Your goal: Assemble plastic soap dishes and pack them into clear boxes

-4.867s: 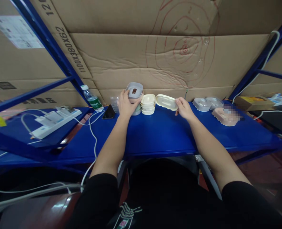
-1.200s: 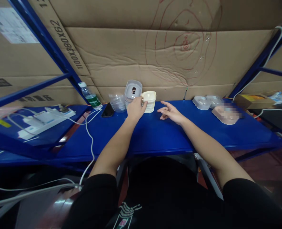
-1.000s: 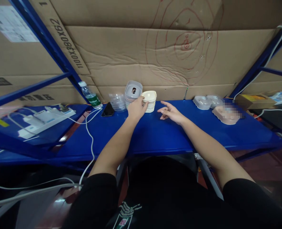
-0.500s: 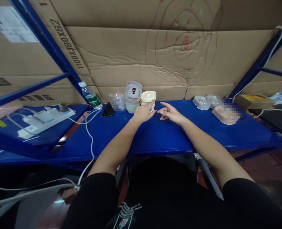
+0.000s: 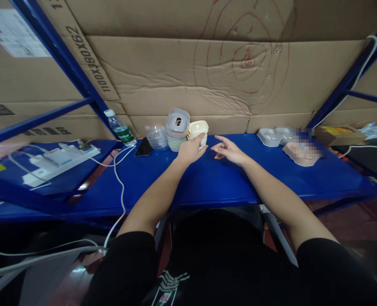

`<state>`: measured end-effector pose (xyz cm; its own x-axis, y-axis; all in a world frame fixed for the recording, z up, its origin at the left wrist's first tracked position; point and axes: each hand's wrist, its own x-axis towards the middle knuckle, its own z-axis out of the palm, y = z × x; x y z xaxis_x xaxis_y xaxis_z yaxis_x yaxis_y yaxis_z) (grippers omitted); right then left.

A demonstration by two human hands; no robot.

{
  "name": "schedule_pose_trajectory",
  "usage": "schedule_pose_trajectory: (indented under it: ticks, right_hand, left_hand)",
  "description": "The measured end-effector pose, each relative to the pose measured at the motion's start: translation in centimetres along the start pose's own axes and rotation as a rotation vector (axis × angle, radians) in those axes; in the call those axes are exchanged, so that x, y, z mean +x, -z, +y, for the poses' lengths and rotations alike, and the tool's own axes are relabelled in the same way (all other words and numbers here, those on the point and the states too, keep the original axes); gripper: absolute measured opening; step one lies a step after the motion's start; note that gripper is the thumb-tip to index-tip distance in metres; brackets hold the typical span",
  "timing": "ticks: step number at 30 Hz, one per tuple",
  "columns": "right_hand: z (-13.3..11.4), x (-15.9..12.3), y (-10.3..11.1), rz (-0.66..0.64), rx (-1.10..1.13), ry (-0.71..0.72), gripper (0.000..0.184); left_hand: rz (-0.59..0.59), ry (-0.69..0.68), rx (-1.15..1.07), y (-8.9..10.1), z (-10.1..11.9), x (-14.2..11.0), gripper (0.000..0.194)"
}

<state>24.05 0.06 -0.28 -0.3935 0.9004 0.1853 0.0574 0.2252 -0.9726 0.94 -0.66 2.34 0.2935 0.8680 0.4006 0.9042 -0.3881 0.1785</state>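
A small stack of cream square containers (image 5: 197, 126) stands near the back of the blue table. My left hand (image 5: 191, 150) lies against its front, fingers stretched along it and thumb spread away; part of the stack is hidden behind the hand. To the right, clear of the stack, my right hand (image 5: 229, 152) hovers with the index finger extended and the others loosely bent, holding nothing. Directly left of the cream stack is a taller stack of grey, pink and green containers (image 5: 177, 127), topped by a grey piece with a dark slot.
Clear plastic lids (image 5: 157, 138), a black phone (image 5: 143, 147) and a water bottle (image 5: 122, 129) stand left. White cables (image 5: 120, 178) cross the table edge by a power strip (image 5: 61, 165). At right are translucent covers (image 5: 269, 137) and a pinkish container (image 5: 298, 156). Cardboard (image 5: 163, 68) forms the back.
My left hand's fingers have drawn back very slightly on the cream stack. My right hand stays almost in place, and the containers have not moved.
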Motion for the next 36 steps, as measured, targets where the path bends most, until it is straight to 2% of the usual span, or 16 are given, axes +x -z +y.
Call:
schedule_pose_trajectory:
  ticks: [3,5,8,10,12,14,17,20,24,27,32,36]
  right_hand:
    - [-0.3,0.1,1.6,0.086,-0.219,0.108,0.084]
    - [-0.8,0.0,3.5,0.195,-0.496,0.176,0.084]
    - [-1.6,-0.5,7.2,0.380,-0.861,0.155,0.079]
    - [-1.8,-0.9,9.8,0.516,-1.010,0.078,0.078]
    - [-1.6,-1.3,12.0,0.622,-1.127,-0.059,0.080]
    - [-1.1,-1.6,13.5,0.663,-1.196,-0.212,0.082]
    - [-0.2,-1.9,14.5,0.668,-1.238,-0.431,0.091]
    - [0.6,-2.0,14.7,0.631,-1.238,-0.570,0.097]
    - [0.4,-1.7,13.7,0.595,-1.217,-0.603,0.105]
    - [-0.3,-1.3,11.7,0.590,-1.255,-0.543,0.102]
    - [-1.3,-0.8,7.9,0.564,-1.355,-0.318,0.085]
    - [-1.2,-1.1,7.7,0.529,-1.331,-0.324,0.081]
  left_hand:
    - [0.006,0.003,-0.018,-0.1,-0.1,0.0,0.062]
    - [0.010,0.000,-0.029,-0.1,-0.2,0.0,0.059]
    - [-0.007,-0.044,-0.037,-0.2,-0.4,0.0,0.050]
    - [-0.041,-0.100,-0.046,-0.4,-0.5,-0.1,0.046]
    - [-0.081,-0.156,-0.058,-0.6,-0.5,-0.1,0.044]
    - [-0.109,-0.195,-0.064,-0.8,-0.5,-0.1,0.043]
    - [-0.138,-0.223,-0.062,-1.1,-0.5,-0.1,0.044]
    - [-0.162,-0.236,-0.064,-1.1,-0.6,-0.1,0.044]
    - [-0.168,-0.236,-0.070,-1.1,-0.6,0.0,0.043]
    - [-0.169,-0.239,-0.082,-1.2,-0.6,0.0,0.044]
    - [-0.169,-0.240,-0.091,-1.4,-0.8,0.1,0.044]
    - [-0.167,-0.238,-0.092,-1.3,-0.9,0.0,0.044]
